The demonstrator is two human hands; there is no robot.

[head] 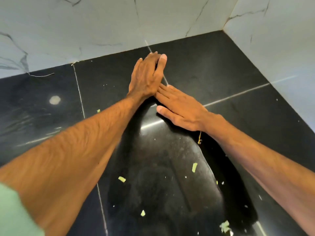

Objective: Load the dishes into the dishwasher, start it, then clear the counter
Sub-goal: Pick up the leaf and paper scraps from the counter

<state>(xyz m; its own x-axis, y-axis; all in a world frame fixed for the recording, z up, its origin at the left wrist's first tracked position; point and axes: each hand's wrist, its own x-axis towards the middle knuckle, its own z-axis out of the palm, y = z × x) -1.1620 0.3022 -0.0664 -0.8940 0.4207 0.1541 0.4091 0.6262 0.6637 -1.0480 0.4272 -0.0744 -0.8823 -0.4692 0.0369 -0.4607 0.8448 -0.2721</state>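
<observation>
Left hand (146, 77): stretched far out over the desk (230, 68), fingers straight and close together, the tips near the foot of the back wall (102, 23); it holds nothing.
Right hand (180, 108): laid low and flat, fingers straight and together, the tips against the heel of the left hand; nothing in it. Whether the palm presses the surface, I cannot tell.
Desk: glossy black slabs joined by pale seams (78, 89), running into a corner where the back wall meets the side wall (281, 40).
Task's thing: the desk top itself, with the green scraps (194, 167) lying on it, all nearer the person than the two hands.
Scraps, where: one between the forearms, one just beside the left forearm (121, 179), one lower down (142, 213), a ragged clump at the near edge of view (225, 226), a small one left of the left arm (98, 110).
White crumbs (154, 139): sprinkled between the arms and off to the right.
Other marks: a pale round spot (54, 99) well to the left; a thin dark strand (41, 75) lying along the foot of the back wall.
On the person: a yellow thread (199, 137) hangs at the right wrist; a green sleeve (15, 213) shows at the lower left.
In the way: only the scraps and crumbs lie between the forearms.
Edges: both marble walls close off the far side and the right.
Open room: bare black surface to the left of the left arm and to the right of the right hand, up to the side wall.
</observation>
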